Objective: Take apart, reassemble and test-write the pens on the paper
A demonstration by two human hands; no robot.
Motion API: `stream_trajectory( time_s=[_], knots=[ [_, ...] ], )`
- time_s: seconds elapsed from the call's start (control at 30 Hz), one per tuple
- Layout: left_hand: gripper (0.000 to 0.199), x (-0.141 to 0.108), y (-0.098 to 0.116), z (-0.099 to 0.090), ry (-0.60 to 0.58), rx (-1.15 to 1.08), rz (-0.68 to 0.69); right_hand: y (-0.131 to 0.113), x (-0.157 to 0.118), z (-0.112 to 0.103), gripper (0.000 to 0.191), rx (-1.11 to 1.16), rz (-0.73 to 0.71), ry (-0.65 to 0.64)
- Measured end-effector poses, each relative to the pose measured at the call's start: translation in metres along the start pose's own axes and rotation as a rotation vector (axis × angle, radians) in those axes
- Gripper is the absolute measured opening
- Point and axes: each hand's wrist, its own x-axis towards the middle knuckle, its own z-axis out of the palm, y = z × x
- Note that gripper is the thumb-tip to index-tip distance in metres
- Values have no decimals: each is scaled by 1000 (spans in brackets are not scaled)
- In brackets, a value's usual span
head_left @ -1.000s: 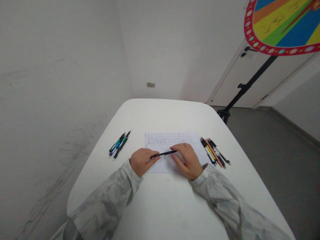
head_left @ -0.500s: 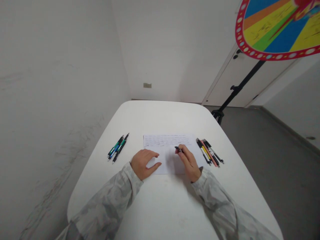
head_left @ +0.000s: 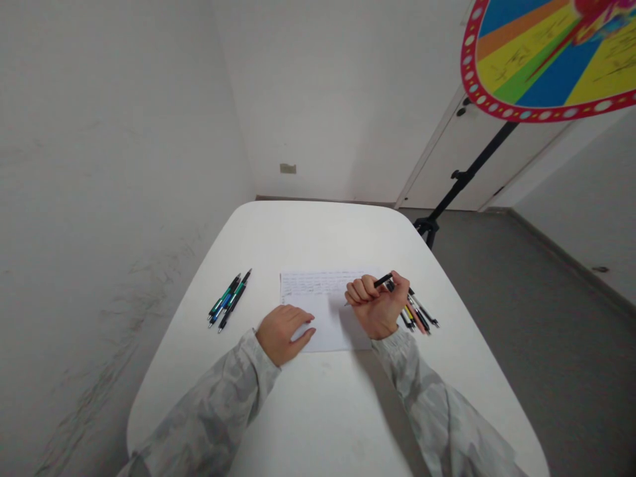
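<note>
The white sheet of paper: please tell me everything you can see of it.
The rectangular white sheet of paper lies flat on the white, round-cornered table. Rows of dark handwriting, too small to read, cover its upper part; the visible lower part looks blank. The left hand covers part of its left side, apparently resting on it. The right hand partly hides its right side.

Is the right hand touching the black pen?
Touching; the head view shows the black pen gripped in the curled right hand, its barrel showing between forefinger and thumb.
</note>
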Motion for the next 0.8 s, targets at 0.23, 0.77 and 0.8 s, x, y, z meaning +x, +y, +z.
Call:
stream_trajectory(
  time_s=[0.23, 0.77, 0.8],
  knots=[
    [15, 0, -2, 0, -26, 11, -9, -4, 3, -12, 67, 46, 5, 24],
    [16, -2, -5, 2, -50, 16, -11, -2, 2, -17, 65, 275, 75, 63],
    [16, -1, -5, 2, -52, 15, -11, -1, 2, -17, 65, 282, 72, 62]
  ],
)
